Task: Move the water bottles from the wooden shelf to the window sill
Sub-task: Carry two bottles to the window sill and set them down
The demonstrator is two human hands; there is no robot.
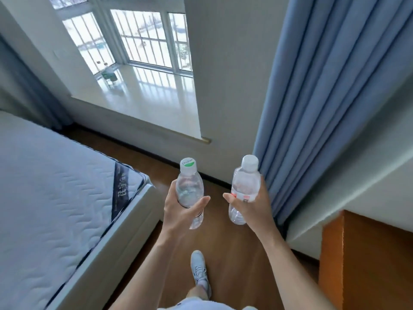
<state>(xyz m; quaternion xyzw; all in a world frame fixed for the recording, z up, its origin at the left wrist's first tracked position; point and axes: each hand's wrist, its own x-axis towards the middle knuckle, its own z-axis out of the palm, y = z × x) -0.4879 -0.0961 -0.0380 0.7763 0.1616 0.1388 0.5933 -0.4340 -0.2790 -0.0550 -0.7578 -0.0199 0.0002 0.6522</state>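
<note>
**A:** Where are the bottles right now?

**B:** Lower middle of the frame, both carried upright over the floor. The left hand (178,209) has its fingers and thumb wrapped round the middle of the green-capped bottle (189,186). The right hand (254,206) grips the white-capped bottle (245,182) at its label band. The window sill (145,95) is well apart, in the upper left of the frame. The mattress (55,175) is to the left and the curtain (324,86) to the right.

**A:** How will they handle?

**B:** They're clear, thin plastic and look full or nearly so. I'd guess they have some weight but are easy for one hand each. The walls will probably give under a hard squeeze, so a firm mid-body wrap like these suits them better than pinching the neck.

**A:** Are they slippery?

**B:** Smooth plastic could be, if it's damp, though I can't tell that from here. The label band should give the right hand a bit more purchase.

**A:** And setting them down?

**B:** The sill looks glossy and flat, so they should go base first. Tall, narrow bottles tip easily.
</note>
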